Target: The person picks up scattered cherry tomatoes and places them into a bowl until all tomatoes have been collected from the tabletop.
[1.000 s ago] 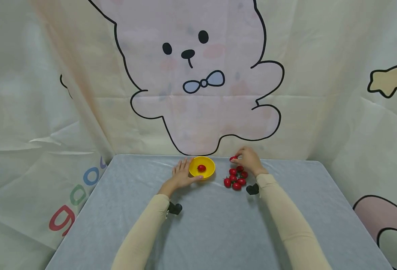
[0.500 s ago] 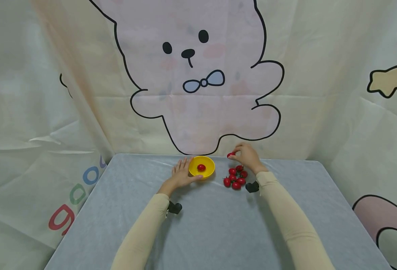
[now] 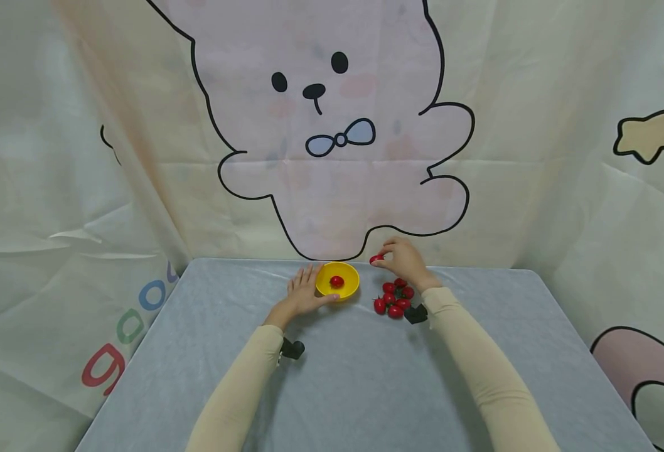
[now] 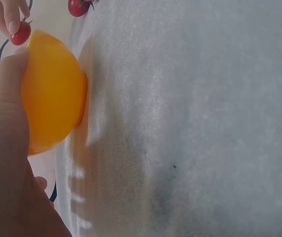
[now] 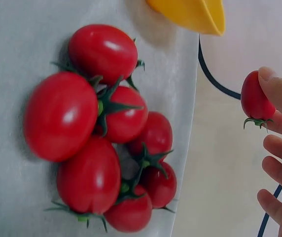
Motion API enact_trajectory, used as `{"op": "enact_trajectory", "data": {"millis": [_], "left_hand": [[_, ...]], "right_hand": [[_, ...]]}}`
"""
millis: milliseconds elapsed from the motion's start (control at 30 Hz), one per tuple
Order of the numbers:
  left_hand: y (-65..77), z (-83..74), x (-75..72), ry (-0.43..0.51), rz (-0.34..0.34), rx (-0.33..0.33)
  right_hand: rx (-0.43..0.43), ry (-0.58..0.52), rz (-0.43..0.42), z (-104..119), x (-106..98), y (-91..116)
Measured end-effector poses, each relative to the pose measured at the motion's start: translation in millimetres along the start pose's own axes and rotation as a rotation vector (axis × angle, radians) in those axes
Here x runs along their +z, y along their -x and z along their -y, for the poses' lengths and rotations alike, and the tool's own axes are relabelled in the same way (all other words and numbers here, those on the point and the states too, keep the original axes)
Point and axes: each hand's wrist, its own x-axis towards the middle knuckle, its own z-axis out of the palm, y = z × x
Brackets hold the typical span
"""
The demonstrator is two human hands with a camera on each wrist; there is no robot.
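The right hand pinches a tomato right of the bowl, long axis left-right, stem probably to right. The left hand, fingers straight, touches it. Grey table, printed curtain far.

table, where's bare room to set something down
Widest: the near part of the table, between left sleeve and right sleeve; also outside each sleeve. Crowded: the far middle, with left hand against the yellow bowl, the tomato pile and right hand holding a tomato.
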Motion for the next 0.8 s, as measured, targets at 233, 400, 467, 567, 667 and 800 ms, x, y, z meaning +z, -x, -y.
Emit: {"op": "enact_trajectory", "data": {"millis": [233, 400, 467, 567, 667, 800], "left_hand": [[0.4, -1.4, 0.0, -0.005, -0.002, -0.002], [-1.2, -0.3, 1.1, -0.007, -0.011, 0.005], [-1.7, 0.0, 1.4, -0.005, -0.015, 0.008], [-1.6, 0.2, 1.5, -0.006, -0.014, 0.006], [-1.1, -0.1, 1.5, -0.013, -0.011, 0.002], [0.5, -1.7, 0.3, -0.016, -0.011, 0.006]], "right_hand": [[-0.018, -0.018, -0.004, 10.4, 3.0, -1.6], [-0.049, -0.026, -0.006, 17.6, 2.6, -2.8], [-0.061, -0.019, -0.004, 19.4, 3.1, -3.2], [-0.061, -0.014, 0.003, 22.2, 5.1, -4.3], [-0.057, -0.015, 0.007, 24.7, 7.5, -5.1], [-0.057, -0.027, 0.008, 27.5, 9.8, -5.8]]}}
